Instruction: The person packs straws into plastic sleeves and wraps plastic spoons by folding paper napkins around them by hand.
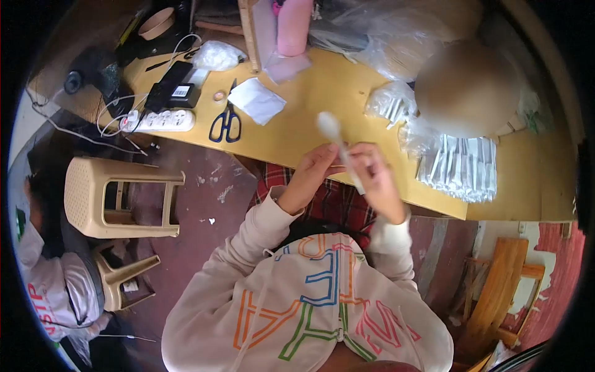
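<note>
A white plastic spoon (329, 126) is held over the table's front edge, its bowl pointing away from me and slightly blurred. My left hand (315, 170) is closed, with thumb and fingertips pinching near the spoon's neck. Along the handle, my right hand (377, 180) is closed too, its fingers partly smeared by motion. To the right of my hands lies a row of clear-wrapped white utensils (458, 167). Behind that row, a clear plastic bag (392, 102) holds more thin white pieces.
Scissors (226, 124), a folded white paper (257, 100), a tape roll (219, 95) and a power strip (158, 120) lie on the yellow table (347, 80). A pink bottle (294, 28) stands behind. Beige plastic stools (93, 195) and another person (65, 285) are at left.
</note>
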### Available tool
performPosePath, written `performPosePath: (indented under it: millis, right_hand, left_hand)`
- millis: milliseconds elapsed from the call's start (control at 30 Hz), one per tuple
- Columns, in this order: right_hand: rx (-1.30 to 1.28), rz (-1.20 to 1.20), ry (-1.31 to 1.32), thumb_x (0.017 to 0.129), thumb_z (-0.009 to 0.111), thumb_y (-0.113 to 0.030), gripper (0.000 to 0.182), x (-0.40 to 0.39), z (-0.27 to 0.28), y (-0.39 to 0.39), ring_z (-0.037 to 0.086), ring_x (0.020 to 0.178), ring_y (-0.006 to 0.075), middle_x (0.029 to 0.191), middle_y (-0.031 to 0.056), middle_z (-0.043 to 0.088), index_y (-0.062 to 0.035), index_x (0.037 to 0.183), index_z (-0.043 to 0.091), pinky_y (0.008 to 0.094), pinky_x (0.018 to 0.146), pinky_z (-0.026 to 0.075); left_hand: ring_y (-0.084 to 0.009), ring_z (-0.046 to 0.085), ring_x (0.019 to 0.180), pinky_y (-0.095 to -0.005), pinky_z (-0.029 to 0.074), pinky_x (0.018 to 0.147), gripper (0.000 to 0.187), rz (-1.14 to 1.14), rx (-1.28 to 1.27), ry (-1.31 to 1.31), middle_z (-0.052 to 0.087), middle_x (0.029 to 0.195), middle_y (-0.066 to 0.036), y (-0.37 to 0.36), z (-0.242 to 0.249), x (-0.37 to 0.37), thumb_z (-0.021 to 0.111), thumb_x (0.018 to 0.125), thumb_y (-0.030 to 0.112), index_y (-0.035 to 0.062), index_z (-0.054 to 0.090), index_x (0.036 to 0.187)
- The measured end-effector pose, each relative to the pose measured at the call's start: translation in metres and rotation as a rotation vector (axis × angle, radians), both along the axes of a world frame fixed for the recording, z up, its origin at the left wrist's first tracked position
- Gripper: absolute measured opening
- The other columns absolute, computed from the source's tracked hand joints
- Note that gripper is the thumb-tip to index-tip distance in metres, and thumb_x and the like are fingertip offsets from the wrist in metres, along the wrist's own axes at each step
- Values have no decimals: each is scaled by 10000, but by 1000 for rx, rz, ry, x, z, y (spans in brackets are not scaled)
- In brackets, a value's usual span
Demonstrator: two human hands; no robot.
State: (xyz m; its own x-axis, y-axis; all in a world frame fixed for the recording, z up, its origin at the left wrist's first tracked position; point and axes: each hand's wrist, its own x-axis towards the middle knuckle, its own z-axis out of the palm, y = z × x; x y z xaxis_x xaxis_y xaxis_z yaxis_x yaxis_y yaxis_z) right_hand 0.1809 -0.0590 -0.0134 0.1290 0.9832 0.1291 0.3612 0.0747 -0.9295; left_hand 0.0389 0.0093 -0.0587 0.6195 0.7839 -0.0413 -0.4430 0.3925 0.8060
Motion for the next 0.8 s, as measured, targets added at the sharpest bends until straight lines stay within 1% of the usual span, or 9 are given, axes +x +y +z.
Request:
performPosePath:
  millis: [67,133,200,300,367,467,633,700,800]
  right_hand:
    - [83,47,81,908,571,-62,225,-22,-22,0,535,648,76,758,52,596,-13,1095,457,217,583,431]
    - [-132,70,157,922,557,-95,165,-21,-16,-1,528,588,90,723,43,596,-9,1053,505,244,540,434]
    - [-16,27,49,927,559,-145,152,11,-39,8,530,548,100,693,34,604,-3,978,577,260,512,435]
    - [11,-321,-82,914,570,-190,196,65,-40,36,575,583,100,721,54,649,-8,951,633,259,541,466]
    - [83,-415,-140,918,564,-206,215,114,-63,53,580,617,106,738,55,653,-7,965,631,261,570,476]
    - [-11,-470,-199,919,558,-186,206,121,-53,59,596,668,113,768,61,658,-4,988,626,258,600,483]
    - [-109,150,39,928,550,-173,191,38,-49,29,595,763,113,826,36,635,-12,1020,597,257,680,475]
    - [-103,349,-213,932,554,-188,192,2,-37,18,601,750,114,774,41,630,-19,1013,597,258,675,471]
    - [-398,303,28,945,541,-183,176,-11,-29,7,536,546,70,639,12,572,-19,976,597,223,513,426]
  left_hand:
    - [-177,627,933,-282,490,843,382,38,-133,-82,635,1017,-109,-5,2,2,442,990,324,-20,554,1112]
    - [-182,631,908,-302,504,824,362,63,-149,-118,622,1032,-123,-4,-2,-2,436,992,315,-16,551,1081]
    - [-184,633,878,-324,516,799,342,79,-162,-105,610,1004,-120,0,-2,-9,431,995,305,-11,550,1047]
    - [-185,624,767,-342,528,729,290,89,-163,-69,595,864,-65,6,-16,-21,410,1002,262,9,546,1045]
    - [-152,607,751,-287,505,709,314,-52,-117,-82,550,788,-47,13,-24,-32,413,1002,294,16,561,1000]
    - [-137,582,804,-250,470,734,351,-32,-48,-41,563,810,-42,12,-32,-28,403,1004,325,23,584,1003]
    - [-151,515,1022,-290,398,894,419,172,23,157,609,1050,-52,-2,-13,-16,380,1005,359,15,592,1117]
    - [-158,475,1096,-311,358,951,447,135,15,125,595,1150,-56,-3,-12,-17,379,1003,378,17,586,1164]
    - [-167,502,1082,-339,378,916,467,53,10,154,562,1173,-88,-1,-23,-18,371,998,393,35,499,1269]
